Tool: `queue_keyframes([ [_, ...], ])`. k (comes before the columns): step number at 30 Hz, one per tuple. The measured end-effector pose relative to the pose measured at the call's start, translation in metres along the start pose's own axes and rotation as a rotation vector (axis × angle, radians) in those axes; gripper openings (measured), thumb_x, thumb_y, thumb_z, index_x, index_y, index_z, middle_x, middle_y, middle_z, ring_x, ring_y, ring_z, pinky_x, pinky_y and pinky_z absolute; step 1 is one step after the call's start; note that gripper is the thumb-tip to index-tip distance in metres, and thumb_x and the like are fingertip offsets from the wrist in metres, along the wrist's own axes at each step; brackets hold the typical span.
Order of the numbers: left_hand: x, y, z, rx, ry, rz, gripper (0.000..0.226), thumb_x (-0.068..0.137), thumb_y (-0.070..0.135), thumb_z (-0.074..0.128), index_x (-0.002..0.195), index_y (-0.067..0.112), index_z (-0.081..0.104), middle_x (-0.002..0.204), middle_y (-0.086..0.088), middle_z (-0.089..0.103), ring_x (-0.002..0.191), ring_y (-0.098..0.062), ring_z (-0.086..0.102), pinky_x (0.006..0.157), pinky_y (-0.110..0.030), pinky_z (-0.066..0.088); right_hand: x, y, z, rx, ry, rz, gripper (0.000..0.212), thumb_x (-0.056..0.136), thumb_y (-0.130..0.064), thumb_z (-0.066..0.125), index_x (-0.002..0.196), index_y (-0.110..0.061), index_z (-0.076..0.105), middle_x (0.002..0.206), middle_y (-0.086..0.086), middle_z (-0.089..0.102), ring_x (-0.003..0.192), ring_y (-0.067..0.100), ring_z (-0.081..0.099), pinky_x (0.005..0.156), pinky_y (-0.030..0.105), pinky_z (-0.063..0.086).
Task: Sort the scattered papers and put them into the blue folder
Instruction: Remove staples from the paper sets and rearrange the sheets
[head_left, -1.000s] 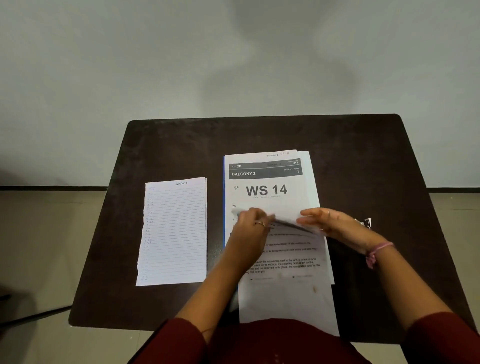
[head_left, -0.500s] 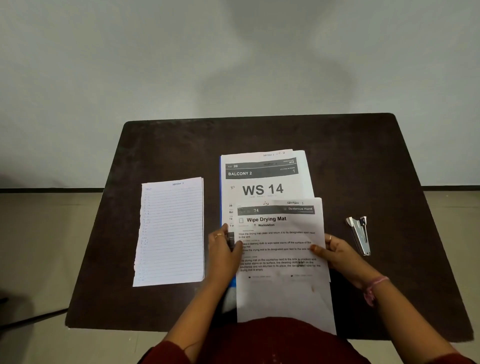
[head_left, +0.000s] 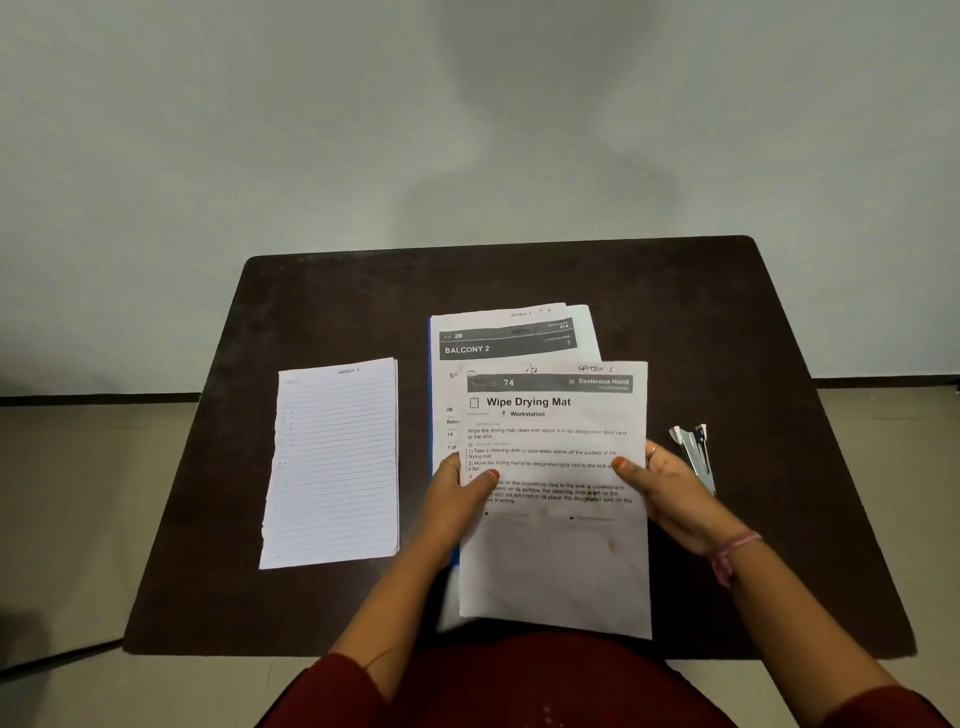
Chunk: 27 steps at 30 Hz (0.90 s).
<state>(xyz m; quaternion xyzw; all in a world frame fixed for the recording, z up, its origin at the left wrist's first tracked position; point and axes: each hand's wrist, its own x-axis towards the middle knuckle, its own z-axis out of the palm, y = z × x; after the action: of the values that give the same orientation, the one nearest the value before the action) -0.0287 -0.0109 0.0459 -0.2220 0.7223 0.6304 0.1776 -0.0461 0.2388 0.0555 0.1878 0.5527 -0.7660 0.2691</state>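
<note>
At the centre of the frame, on a dark brown matte bench with rounded corners, a white printed sheet headed "Wipe Drying Mat" is held by both hands. The left hand grips its left edge, thumb curled over the printed face and the other fingers hidden beneath the paper. The right hand pinches the right edge the same way, thumb on top, remaining fingers behind the sheet; a thin ring shows on one finger and a pink cord bracelet circles the wrist. The sheet is flat and smooth, its lower half mostly blank with a faint stain.

Under it, reaching toward the upper centre, lies a stack of white printed pages with a dark header band reading "BALCONY 2", slightly fanned at the top. A narrow strip of the blue folder shows along the stack's left edge, beneath the pages.

Left of centre, apart from the stack, a white lined notepad sheet lies flat, its left margin ragged. At the right, just beyond the right hand, rests a small silver metal stapler. Dark red sleeves fill the bottom edge.
</note>
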Motion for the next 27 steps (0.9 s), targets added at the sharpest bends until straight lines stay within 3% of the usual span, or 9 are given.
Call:
queue_keyframes([
  [4, -0.007, 0.021, -0.002, 0.064, 0.106, 0.201, 0.021, 0.089, 0.018, 0.064, 0.109, 0.021, 0.058, 0.113, 0.003, 0.067, 0.102, -0.011, 0.064, 0.092, -0.036, 0.052, -0.005, -0.028, 0.02, -0.059, 0.034, -0.136, 0.031, 0.095, 0.0, 0.047, 0.125, -0.007, 0.053, 0.119, 0.011, 0.066, 0.107, 0.026, 0.065, 0.084, 0.033, 0.057],
  [9, -0.02, 0.066, -0.007, 0.049, 0.216, 0.483, 0.017, 0.092, 0.023, 0.061, 0.105, 0.03, 0.053, 0.103, 0.017, 0.064, 0.093, 0.006, 0.062, 0.077, -0.014, 0.052, -0.014, -0.071, 0.047, -0.072, 0.05, -0.37, 0.027, 0.094, -0.002, 0.05, 0.119, -0.009, 0.055, 0.107, 0.001, 0.071, 0.098, 0.017, 0.068, 0.084, 0.03, 0.057],
  [13, -0.021, 0.088, -0.01, 0.093, 0.276, 0.618, 0.017, 0.091, 0.023, 0.062, 0.105, 0.028, 0.052, 0.1, 0.018, 0.061, 0.093, -0.001, 0.061, 0.074, -0.012, 0.053, -0.016, -0.095, 0.064, -0.131, 0.074, -0.53, 0.02, 0.094, -0.003, 0.049, 0.107, -0.017, 0.054, 0.097, -0.007, 0.071, 0.09, 0.006, 0.068, 0.078, 0.022, 0.056],
  [18, -0.011, 0.086, -0.005, 0.091, 0.345, 0.597, 0.035, 0.092, 0.018, 0.061, 0.123, 0.006, 0.051, 0.11, 0.002, 0.059, 0.099, -0.014, 0.059, 0.072, -0.009, 0.052, -0.007, -0.093, 0.066, -0.242, 0.079, -0.614, 0.02, 0.096, -0.01, 0.049, 0.11, -0.024, 0.052, 0.106, -0.008, 0.064, 0.096, 0.002, 0.064, 0.085, 0.023, 0.054],
  [23, 0.001, 0.07, -0.001, -0.007, 0.274, 0.561, 0.036, 0.089, 0.02, 0.065, 0.118, 0.023, 0.045, 0.117, 0.006, 0.06, 0.108, -0.012, 0.06, 0.087, -0.022, 0.052, 0.009, -0.076, 0.057, -0.351, 0.119, -0.619, 0.036, 0.094, -0.013, 0.055, 0.127, -0.02, 0.043, 0.117, -0.006, 0.06, 0.11, 0.006, 0.058, 0.094, 0.026, 0.05],
  [27, 0.012, 0.066, 0.001, -0.114, 0.262, 0.509, 0.026, 0.092, 0.021, 0.059, 0.116, 0.023, 0.048, 0.115, 0.009, 0.061, 0.108, -0.009, 0.059, 0.086, -0.019, 0.05, 0.014, -0.072, 0.052, -0.359, 0.168, -0.642, 0.035, 0.096, -0.014, 0.052, 0.127, -0.025, 0.039, 0.117, -0.005, 0.057, 0.109, 0.005, 0.056, 0.091, 0.021, 0.049],
])
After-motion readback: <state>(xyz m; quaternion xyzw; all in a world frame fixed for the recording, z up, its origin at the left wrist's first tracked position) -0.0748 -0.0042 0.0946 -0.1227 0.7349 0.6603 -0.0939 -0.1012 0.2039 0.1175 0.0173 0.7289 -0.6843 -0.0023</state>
